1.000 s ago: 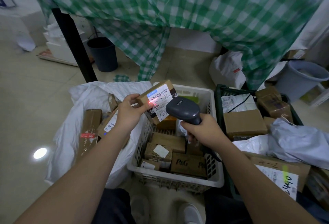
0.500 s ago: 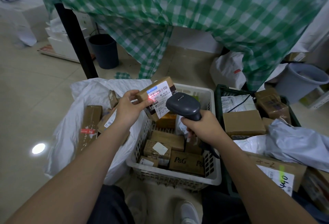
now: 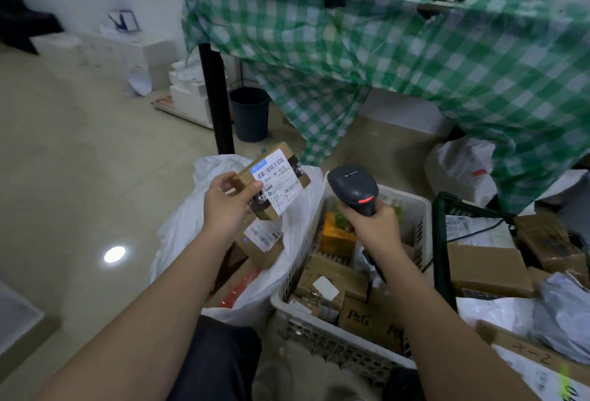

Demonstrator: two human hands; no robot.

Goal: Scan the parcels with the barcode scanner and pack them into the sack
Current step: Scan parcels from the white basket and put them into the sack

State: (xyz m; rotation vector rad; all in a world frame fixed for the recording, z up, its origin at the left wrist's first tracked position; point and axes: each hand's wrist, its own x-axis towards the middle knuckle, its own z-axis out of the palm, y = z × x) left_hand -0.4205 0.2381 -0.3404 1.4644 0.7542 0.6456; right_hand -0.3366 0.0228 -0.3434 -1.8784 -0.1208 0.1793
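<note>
My left hand point(image 3: 228, 202) grips a small brown cardboard parcel point(image 3: 271, 179) with a white barcode label facing up, held above the open white sack point(image 3: 191, 225). Several brown parcels lie inside the sack. My right hand point(image 3: 373, 225) grips the dark grey barcode scanner point(image 3: 352, 187) by its handle, to the right of the parcel, with a red light on its back. The scanner head is clear of the label. Below the scanner stands a white plastic basket point(image 3: 319, 333) with several boxed parcels.
A dark green crate point(image 3: 442, 241) of boxes and grey bags sits at the right. Behind stands a table with a green checked cloth point(image 3: 383, 49) and a black leg point(image 3: 214, 97), a dark bin point(image 3: 249, 113) beside it. White boxes line the far wall.
My left hand has carried the parcel left, away from the scanner and over the sack. The red scan line is off the label. The camera has tilted up and left.
</note>
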